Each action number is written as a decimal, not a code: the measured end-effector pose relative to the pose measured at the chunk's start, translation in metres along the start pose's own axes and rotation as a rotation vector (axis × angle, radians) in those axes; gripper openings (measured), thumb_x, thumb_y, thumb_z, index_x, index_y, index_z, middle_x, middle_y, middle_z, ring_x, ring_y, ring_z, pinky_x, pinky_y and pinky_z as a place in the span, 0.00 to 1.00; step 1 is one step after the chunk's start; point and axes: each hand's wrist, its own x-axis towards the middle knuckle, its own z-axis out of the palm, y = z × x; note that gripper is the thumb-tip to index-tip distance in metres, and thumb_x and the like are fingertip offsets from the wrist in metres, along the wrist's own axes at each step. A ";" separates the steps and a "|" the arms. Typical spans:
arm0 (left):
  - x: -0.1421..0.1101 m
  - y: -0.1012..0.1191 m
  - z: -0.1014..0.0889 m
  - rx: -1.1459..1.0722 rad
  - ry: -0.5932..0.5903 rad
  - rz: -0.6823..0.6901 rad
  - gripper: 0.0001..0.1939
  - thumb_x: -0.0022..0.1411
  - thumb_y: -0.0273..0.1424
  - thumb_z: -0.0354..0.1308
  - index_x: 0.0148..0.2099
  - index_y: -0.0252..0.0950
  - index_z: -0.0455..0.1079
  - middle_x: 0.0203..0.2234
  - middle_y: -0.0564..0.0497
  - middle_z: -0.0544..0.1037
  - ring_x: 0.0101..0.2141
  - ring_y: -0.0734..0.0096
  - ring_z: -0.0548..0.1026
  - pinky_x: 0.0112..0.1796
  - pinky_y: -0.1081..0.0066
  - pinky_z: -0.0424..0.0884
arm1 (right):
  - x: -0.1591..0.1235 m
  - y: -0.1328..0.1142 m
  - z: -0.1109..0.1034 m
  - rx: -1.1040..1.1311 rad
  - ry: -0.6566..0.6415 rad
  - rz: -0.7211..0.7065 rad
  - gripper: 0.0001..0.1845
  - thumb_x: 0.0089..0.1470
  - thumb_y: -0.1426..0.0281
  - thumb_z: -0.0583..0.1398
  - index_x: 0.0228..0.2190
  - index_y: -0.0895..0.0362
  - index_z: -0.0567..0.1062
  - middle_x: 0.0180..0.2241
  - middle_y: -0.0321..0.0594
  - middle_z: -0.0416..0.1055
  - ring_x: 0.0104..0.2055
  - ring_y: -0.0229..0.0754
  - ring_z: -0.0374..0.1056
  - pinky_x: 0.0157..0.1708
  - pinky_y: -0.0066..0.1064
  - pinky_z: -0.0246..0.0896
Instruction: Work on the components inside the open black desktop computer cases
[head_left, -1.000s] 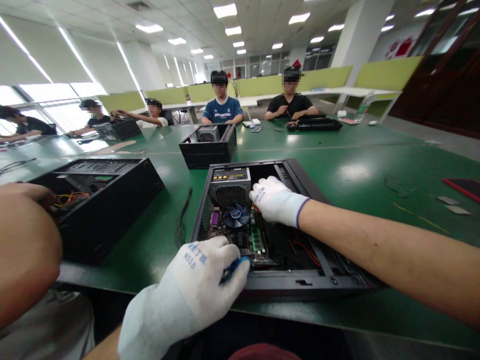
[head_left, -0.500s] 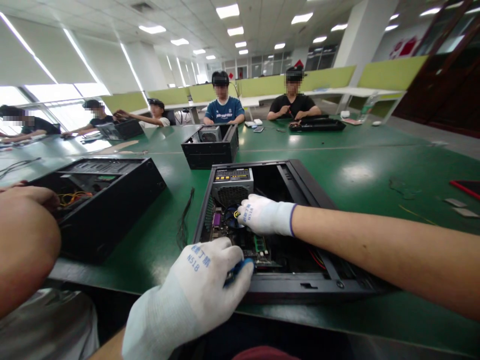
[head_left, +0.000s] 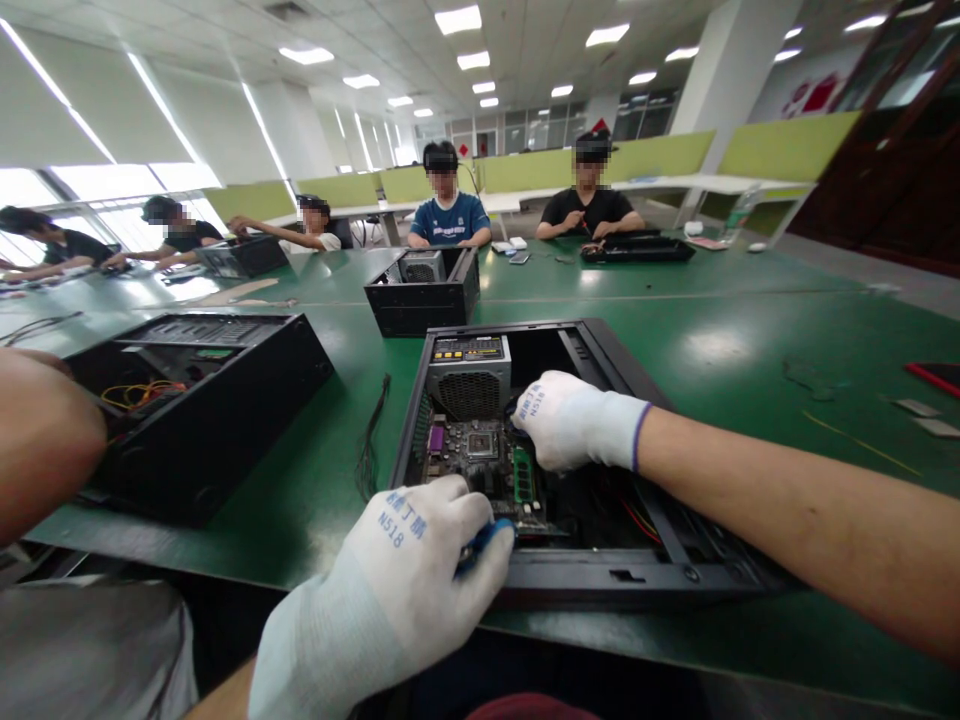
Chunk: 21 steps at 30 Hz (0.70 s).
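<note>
At the far left, a neighbour's bare arm [head_left: 45, 440] is seen beside a second open computer case [head_left: 232, 420], in which yellow and red wires [head_left: 146, 397] are exposed. Between the two cases, a bundle of dark cables [head_left: 369, 440] is left lying on the green table [head_left: 750, 360].

Over the near left corner of the nearer computer case [head_left: 562, 578], a blue object [head_left: 484, 540] is held between the thumb and curled fingers of the gloved left hand [head_left: 420, 550]; what it is cannot be told, as most of it is covered. That hold has been kept nearly unchanged over the last second.

Inside the case, the power supply unit [head_left: 471, 388] is seated at the far left, with the motherboard [head_left: 457, 470] in front of it. The main change is found here: the CPU socket [head_left: 482, 444], covered by the cooler fan [head_left: 514, 415] a second ago, has been laid bare. The fan has been shifted off it toward the right, past the green memory module [head_left: 523, 478]. By this, the cooler appears to have been freed from the board.

The fan's dark edge is seen at the bent fingers of the gloved right hand [head_left: 559, 420], by which it is apparently grasped, though the fingertips are hidden. Farther right, red wires [head_left: 645, 520] are left loose inside the case.
</note>
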 end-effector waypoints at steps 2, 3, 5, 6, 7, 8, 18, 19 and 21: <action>0.000 0.000 0.001 0.003 -0.001 -0.006 0.15 0.71 0.40 0.48 0.32 0.42 0.65 0.29 0.55 0.73 0.30 0.70 0.72 0.32 0.65 0.61 | 0.006 0.002 0.005 0.000 -0.017 0.005 0.13 0.45 0.65 0.63 0.33 0.58 0.82 0.32 0.49 0.80 0.37 0.52 0.77 0.35 0.38 0.65; 0.000 0.001 0.000 0.003 0.000 -0.010 0.15 0.71 0.40 0.48 0.32 0.42 0.65 0.29 0.55 0.73 0.30 0.70 0.72 0.32 0.65 0.61 | 0.008 0.003 0.008 0.003 -0.019 0.010 0.14 0.44 0.66 0.63 0.34 0.58 0.81 0.32 0.49 0.80 0.38 0.51 0.77 0.36 0.37 0.66; 0.001 0.003 -0.003 0.006 -0.008 -0.017 0.14 0.71 0.40 0.48 0.32 0.42 0.65 0.29 0.54 0.73 0.31 0.69 0.72 0.33 0.65 0.63 | 0.012 0.005 0.011 0.013 -0.037 0.025 0.14 0.44 0.66 0.64 0.35 0.58 0.81 0.33 0.48 0.80 0.39 0.49 0.77 0.37 0.35 0.66; 0.001 0.005 -0.007 0.013 -0.018 -0.017 0.13 0.70 0.39 0.48 0.33 0.41 0.65 0.30 0.53 0.74 0.31 0.68 0.73 0.34 0.65 0.64 | 0.013 0.006 0.012 0.021 -0.052 0.031 0.14 0.43 0.66 0.65 0.35 0.58 0.81 0.33 0.48 0.80 0.39 0.48 0.77 0.37 0.34 0.66; 0.002 0.007 -0.011 0.025 -0.033 -0.011 0.11 0.70 0.38 0.48 0.35 0.41 0.65 0.32 0.52 0.75 0.32 0.67 0.73 0.34 0.65 0.66 | 0.014 0.007 0.013 0.028 -0.067 0.034 0.15 0.42 0.66 0.66 0.35 0.58 0.81 0.34 0.47 0.80 0.40 0.48 0.77 0.37 0.33 0.66; 0.004 0.008 -0.015 0.043 -0.047 -0.001 0.09 0.69 0.36 0.48 0.37 0.41 0.66 0.34 0.50 0.76 0.34 0.65 0.74 0.36 0.65 0.68 | 0.015 0.008 0.014 0.035 -0.078 0.035 0.15 0.42 0.66 0.66 0.35 0.57 0.81 0.34 0.47 0.80 0.40 0.48 0.77 0.37 0.33 0.66; 0.099 -0.020 0.002 0.391 -0.426 -0.042 0.17 0.66 0.34 0.50 0.54 0.32 0.67 0.49 0.37 0.76 0.47 0.52 0.79 0.48 0.57 0.75 | 0.013 0.011 0.014 0.114 -0.073 0.049 0.17 0.42 0.67 0.67 0.38 0.57 0.81 0.38 0.47 0.80 0.45 0.49 0.76 0.42 0.35 0.66; 0.112 -0.024 0.009 0.414 -0.475 -0.056 0.18 0.65 0.35 0.52 0.54 0.32 0.67 0.49 0.36 0.77 0.48 0.52 0.79 0.48 0.57 0.76 | 0.012 0.011 0.014 0.123 -0.054 0.055 0.18 0.42 0.66 0.67 0.38 0.57 0.81 0.39 0.47 0.80 0.46 0.50 0.75 0.42 0.35 0.66; 0.134 -0.031 0.022 0.450 -0.553 -0.052 0.18 0.61 0.35 0.58 0.52 0.33 0.69 0.50 0.36 0.78 0.49 0.51 0.79 0.49 0.58 0.76 | 0.010 0.013 0.013 0.129 -0.022 0.064 0.18 0.42 0.66 0.67 0.39 0.57 0.81 0.39 0.48 0.80 0.46 0.51 0.75 0.43 0.36 0.66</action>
